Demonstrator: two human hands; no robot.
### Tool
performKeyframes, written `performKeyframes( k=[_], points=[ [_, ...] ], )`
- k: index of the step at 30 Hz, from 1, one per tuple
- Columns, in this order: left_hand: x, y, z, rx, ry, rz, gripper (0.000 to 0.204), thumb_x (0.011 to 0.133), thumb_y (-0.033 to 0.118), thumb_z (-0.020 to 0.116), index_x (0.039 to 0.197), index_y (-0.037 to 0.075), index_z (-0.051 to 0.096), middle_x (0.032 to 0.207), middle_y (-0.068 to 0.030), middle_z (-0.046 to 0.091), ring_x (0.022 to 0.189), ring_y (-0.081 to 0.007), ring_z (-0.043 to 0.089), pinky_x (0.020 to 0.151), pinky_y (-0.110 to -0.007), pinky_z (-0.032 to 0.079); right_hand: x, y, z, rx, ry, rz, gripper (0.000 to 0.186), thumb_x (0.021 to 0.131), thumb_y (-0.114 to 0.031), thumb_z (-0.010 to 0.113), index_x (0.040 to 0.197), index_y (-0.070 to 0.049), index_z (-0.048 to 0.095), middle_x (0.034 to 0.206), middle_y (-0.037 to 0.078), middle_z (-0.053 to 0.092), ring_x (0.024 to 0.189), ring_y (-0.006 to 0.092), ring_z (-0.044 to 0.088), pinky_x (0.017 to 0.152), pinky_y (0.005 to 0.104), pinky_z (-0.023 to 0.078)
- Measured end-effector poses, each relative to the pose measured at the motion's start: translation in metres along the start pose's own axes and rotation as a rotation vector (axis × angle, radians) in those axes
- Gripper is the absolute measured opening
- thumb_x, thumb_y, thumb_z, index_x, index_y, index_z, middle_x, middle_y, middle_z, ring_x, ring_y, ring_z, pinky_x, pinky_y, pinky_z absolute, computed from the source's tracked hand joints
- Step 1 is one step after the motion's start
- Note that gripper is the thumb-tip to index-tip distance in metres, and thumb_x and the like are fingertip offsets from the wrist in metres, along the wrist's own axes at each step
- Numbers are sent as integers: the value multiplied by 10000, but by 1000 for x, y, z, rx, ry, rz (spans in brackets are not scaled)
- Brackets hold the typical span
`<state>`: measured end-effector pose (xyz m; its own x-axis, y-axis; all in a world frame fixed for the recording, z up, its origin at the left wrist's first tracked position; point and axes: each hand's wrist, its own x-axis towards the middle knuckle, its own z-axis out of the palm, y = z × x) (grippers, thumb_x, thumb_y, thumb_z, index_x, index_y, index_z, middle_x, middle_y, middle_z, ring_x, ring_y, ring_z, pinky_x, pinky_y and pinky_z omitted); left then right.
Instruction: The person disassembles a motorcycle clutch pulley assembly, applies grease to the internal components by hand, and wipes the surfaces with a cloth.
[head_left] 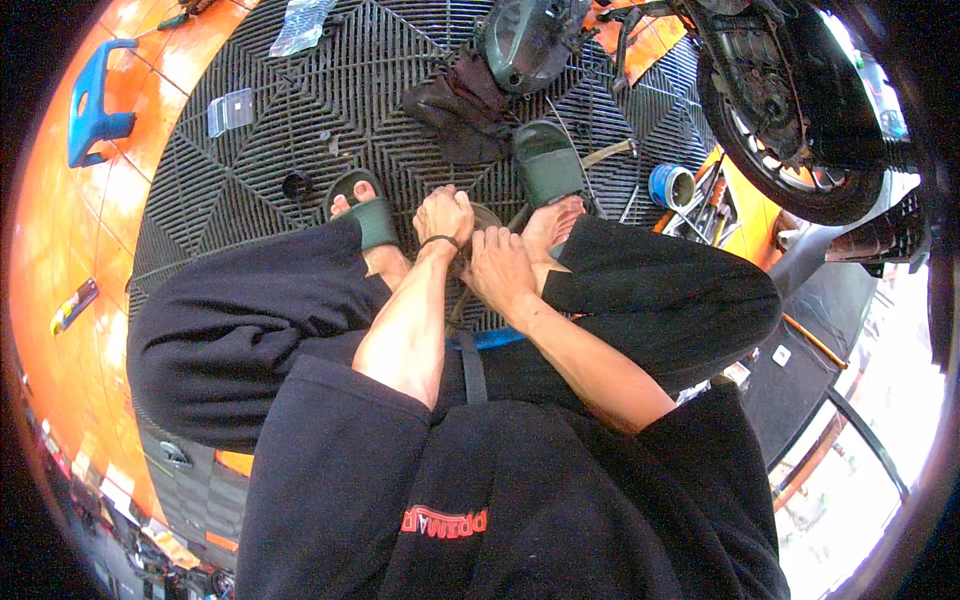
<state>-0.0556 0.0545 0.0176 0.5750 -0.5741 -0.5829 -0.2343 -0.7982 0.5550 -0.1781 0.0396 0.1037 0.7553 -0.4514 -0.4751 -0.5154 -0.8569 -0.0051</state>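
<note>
Between my feet, both hands are low over the black ribbed mat. My left hand, with a dark band at its wrist, is closed in a fist. Right beside it, a little nearer to me, my right hand has its fingers curled downward. A brownish, round-edged thing shows partly between and beyond the hands; its kind is hidden. What the fingers grip lies under them and cannot be made out. Green sandals are on my feet, one on either side of the hands.
A dark crumpled cloth lies beyond, against a dark rounded motorcycle part. A hammer-like tool, a blue tin and a tool tray are to the right. A motorcycle wheel stands far right, a blue stool far left.
</note>
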Motion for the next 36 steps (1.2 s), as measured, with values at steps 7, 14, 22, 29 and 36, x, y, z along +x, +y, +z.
performKeyframes(
  k=[7, 14, 22, 29, 36],
  points=[
    [0, -2, 3, 1, 34, 12, 427, 965, 340, 438, 1041, 28, 720, 1153, -251, 710, 1059, -462, 678, 944, -558, 526, 9, -12, 10, 10, -113, 136, 478, 894, -501, 677, 1003, -41, 607, 919, 120, 628, 888, 283, 630, 830, 409, 488],
    [3, -2, 4, 23, -3, 38, 396, 958, 315, 443, 1027, 23, 701, 1129, -257, 708, 1043, -464, 674, 936, -558, 522, 6, 2, -11, 44, -104, 79, 427, 902, -459, 687, 1035, -59, 615, 969, 106, 634, 927, 257, 629, 814, 406, 489],
    [2, -2, 5, -6, 14, 25, 362, 951, 309, 460, 971, 21, 677, 1063, -270, 705, 979, -485, 670, 892, -573, 520, 10, -2, 4, -45, -37, 13, 373, 808, -385, 717, 990, -83, 595, 947, 101, 616, 893, 242, 601, 781, 382, 461],
    [2, -2, 5, 47, 2, 13, 370, 959, 293, 468, 1071, 33, 706, 1099, -246, 715, 969, -468, 689, 893, -553, 543, 17, 0, 0, 101, -355, 118, 404, 915, -453, 655, 978, -58, 597, 889, 96, 620, 839, 252, 618, 772, 393, 469],
    [1, -1, 2, 22, 12, 50, 356, 957, 293, 465, 1002, 20, 690, 1101, -249, 705, 998, -468, 676, 893, -555, 531, 4, 5, -10, -10, -24, 22, 400, 885, -467, 683, 979, -87, 599, 920, 88, 607, 835, 236, 608, 755, 382, 466]
  ],
)
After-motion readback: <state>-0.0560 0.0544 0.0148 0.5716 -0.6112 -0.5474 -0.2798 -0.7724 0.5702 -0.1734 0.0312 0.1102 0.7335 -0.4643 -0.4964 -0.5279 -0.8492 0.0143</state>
